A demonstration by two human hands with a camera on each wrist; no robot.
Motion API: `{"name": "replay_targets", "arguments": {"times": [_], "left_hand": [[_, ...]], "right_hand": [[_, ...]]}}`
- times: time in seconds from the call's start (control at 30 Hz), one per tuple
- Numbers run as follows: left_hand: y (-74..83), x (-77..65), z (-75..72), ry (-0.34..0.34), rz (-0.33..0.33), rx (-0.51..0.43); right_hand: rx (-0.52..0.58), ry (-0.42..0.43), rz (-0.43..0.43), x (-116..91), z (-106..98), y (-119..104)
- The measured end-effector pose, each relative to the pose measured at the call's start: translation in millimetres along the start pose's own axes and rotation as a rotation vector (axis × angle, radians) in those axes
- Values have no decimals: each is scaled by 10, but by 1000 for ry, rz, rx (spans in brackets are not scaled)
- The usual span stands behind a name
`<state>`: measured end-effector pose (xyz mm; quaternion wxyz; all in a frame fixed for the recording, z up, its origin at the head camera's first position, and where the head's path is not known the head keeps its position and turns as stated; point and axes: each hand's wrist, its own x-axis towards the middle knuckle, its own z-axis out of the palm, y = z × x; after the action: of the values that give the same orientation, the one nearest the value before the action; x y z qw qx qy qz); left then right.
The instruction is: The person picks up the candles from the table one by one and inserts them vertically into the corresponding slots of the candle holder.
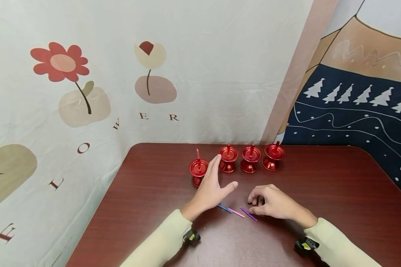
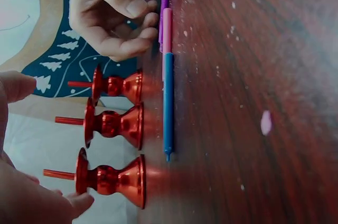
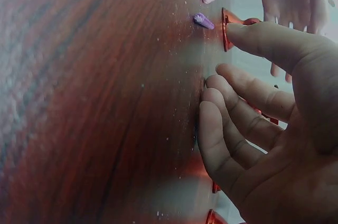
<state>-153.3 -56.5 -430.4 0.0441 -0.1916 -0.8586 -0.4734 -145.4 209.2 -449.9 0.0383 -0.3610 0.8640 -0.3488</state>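
My left hand (image 1: 209,191), its fingers straight and thumb spread, hovers beside a shiny red candle holder (image 1: 196,168) and partly hides it. A thin pink candle (image 1: 198,153) stands upright in that holder. Loosely curled, my right hand (image 1: 276,202) is low over the table, with nothing visible between its fingers. Closest to its thumb lies a thin purple candle (image 1: 248,214). A pink candle (image 1: 237,213) and a blue candle (image 1: 225,208) lie end to end left of the purple one; in the left wrist view the blue candle (image 2: 168,102) shows its small pointed tip.
Three more red candle holders (image 1: 228,157) (image 1: 251,157) (image 1: 273,157) stand in a row near the table's back edge, each with a short red upright peg. A small pink bit (image 2: 266,122) lies on the brown table (image 1: 147,200). Printed cloth (image 1: 220,74) hangs behind.
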Motion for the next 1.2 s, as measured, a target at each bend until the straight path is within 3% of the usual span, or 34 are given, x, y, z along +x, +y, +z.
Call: {"name": "replay_targets", "arguments": {"times": [0.2, 0.47, 0.8, 1.2], "left_hand": [[-41, 126, 72, 20, -24, 31], [-214, 375, 139, 66, 30, 73], [-226, 659, 107, -19, -58, 108], [-352, 792, 165, -42, -118, 57]], "right_hand": [[-3, -26, 31, 5, -16, -33], [0, -42, 46, 11, -17, -53], [3, -83, 67, -10, 7, -63], [-16, -92, 73, -34, 18, -94]]}}
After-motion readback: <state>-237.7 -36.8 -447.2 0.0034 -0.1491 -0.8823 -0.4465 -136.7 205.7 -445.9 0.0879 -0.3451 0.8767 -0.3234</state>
